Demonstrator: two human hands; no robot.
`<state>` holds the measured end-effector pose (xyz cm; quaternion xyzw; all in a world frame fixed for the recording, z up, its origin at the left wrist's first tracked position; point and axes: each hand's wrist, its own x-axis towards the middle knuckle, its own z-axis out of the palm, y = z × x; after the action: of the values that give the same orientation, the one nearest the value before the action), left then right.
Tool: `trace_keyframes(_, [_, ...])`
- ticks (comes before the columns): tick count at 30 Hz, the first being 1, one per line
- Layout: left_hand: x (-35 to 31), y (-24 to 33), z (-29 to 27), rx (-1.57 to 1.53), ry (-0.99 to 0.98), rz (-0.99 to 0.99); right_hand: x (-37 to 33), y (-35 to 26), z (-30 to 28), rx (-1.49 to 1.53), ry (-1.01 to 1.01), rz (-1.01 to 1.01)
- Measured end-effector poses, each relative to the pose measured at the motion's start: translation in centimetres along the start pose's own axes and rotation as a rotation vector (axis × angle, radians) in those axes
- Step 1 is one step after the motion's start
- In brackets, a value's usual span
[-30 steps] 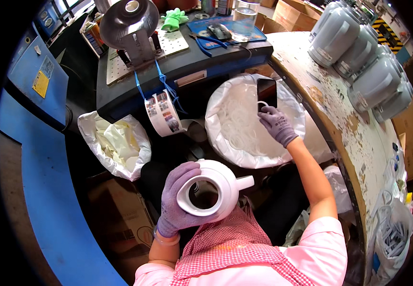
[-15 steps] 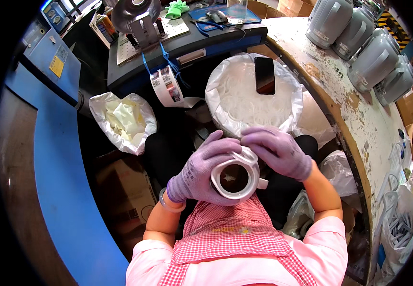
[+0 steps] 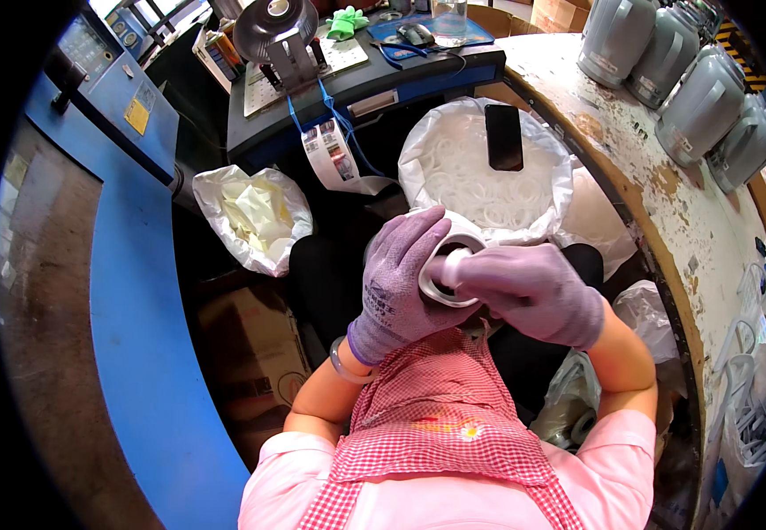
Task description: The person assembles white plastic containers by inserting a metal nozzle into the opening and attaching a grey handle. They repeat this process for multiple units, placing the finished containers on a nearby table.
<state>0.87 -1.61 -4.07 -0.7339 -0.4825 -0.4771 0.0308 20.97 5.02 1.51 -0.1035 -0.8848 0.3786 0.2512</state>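
In my lap I hold a white jug-like vessel (image 3: 466,231) with a round, dark mouth that faces up. My left hand (image 3: 401,276), in a light purple knit glove, is closed around its left side, the fingers pointing away from me. The right hand (image 3: 524,287), gloved the same way, has its fingers curled at the mouth. A small white piece (image 3: 456,267) shows at those fingertips; motion blur hides what it is. The right hand covers much of the vessel's right side.
Ahead, a lined tub (image 3: 418,159) holds translucent rings, with a black phone (image 3: 504,138) on top. A white bag (image 3: 250,221) of pale-yellow pieces stands left. Grey jugs (image 3: 701,106) line the worn, curved bench (image 3: 608,115). A label roll (image 3: 330,157) hangs from the dark desk (image 3: 264,132).
My right hand has moved from the vessel's far rim, nearer and over its mouth, with fingers curled there. The left hand has shifted along its side. The whole view has swung slightly left.
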Motion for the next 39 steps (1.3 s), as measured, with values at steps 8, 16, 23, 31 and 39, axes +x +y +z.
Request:
trace_keyframes(8, [0.2, 1.1, 0.7, 0.071, 0.034, -0.031, 1.6, 1.0, 2.4, -0.747, -0.263, 0.151])
trace_keyframes(16, [-0.1, 0.8, -0.2, 0.114, -0.036, -0.002, 0.7, 0.5, 0.6, -0.552, -0.332, 0.018])
trace_keyframes(23, [-0.4, -0.6, -5.4, 0.137, 0.253, -0.100, -0.4, 1.9, -2.4, 0.039, 0.037, -0.110])
trace_keyframes(31, [-7.9, -4.4, -5.1, -0.251, 0.011, -0.222, -3.4, 20.1, -3.0, 0.764, 0.830, 0.346])
trace_keyframes(39, [-19.2, -8.2, 4.4, -0.007, 0.037, -0.463, 14.7, 13.4, -1.3, -0.452, 0.364, -0.079])
